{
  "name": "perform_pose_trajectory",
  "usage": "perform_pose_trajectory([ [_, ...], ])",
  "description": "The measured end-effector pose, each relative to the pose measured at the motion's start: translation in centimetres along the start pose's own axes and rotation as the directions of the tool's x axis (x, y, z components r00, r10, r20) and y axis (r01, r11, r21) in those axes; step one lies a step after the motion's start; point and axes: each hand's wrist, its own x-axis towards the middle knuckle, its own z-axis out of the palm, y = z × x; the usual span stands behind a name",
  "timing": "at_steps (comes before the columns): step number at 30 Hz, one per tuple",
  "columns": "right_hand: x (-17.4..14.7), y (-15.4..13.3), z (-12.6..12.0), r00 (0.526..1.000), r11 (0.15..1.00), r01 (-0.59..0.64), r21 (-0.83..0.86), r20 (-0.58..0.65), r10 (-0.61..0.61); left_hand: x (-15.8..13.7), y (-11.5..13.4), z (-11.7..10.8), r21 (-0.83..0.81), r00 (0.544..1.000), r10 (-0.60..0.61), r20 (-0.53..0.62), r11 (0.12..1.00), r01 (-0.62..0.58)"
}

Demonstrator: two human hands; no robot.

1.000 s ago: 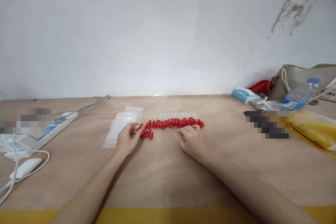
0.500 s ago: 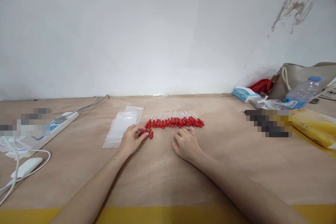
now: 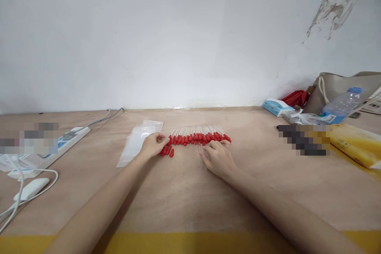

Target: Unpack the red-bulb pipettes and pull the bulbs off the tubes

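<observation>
A row of droppers lies side by side on the table, red rubber bulbs towards me and thin clear tubes pointing at the wall. At the row's left end, my left hand has its thumb and fingers closed around the outermost dropper. Several loose red bulbs lie just under that hand. My right hand rests with bent fingers at the near right side of the row, over a few loose clear tubes. What its fingertips grip is hidden. Clear plastic bags lie flat beside my left hand.
On the left are a white power strip, cables and a white adapter. To the right sit a yellow package, a water bottle, a blue tissue pack and a grey bag. A wall stands behind.
My left hand has moved from the loose red bulbs up to the left end of the dropper row. My right hand has shifted slightly right, uncovering some clear tubes.
</observation>
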Motion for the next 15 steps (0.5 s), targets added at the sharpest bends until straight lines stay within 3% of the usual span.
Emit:
perform_pose_trajectory([
  [3, -0.8, 1.0, -0.1, 0.999, 1.000, 0.016, 0.014, -0.045, -0.016, 1.4, 0.3, 0.4, 0.023, 0.999, -0.037, 0.023, 0.999, 0.037],
  [8, -1.9, 2.0, 0.1, 0.993, 0.997, -0.066, 0.044, -0.091, 0.070, 2.1, 0.6, 1.0, 0.030, 0.997, -0.069, 0.028, 0.997, 0.069],
  [13, -2.2, 2.3, 0.3, 0.991, 0.996, -0.076, 0.051, -0.106, 0.081, 0.7, 1.1, 0.1, -0.003, 0.998, -0.036, -0.058, 0.999, 0.035],
  [15, -2.1, 2.2, 0.2, 0.987, 0.997, -0.061, 0.039, -0.146, 0.066, -0.9, 1.4, -0.2, -0.032, 0.996, 0.042, -0.075, 0.998, -0.045],
])
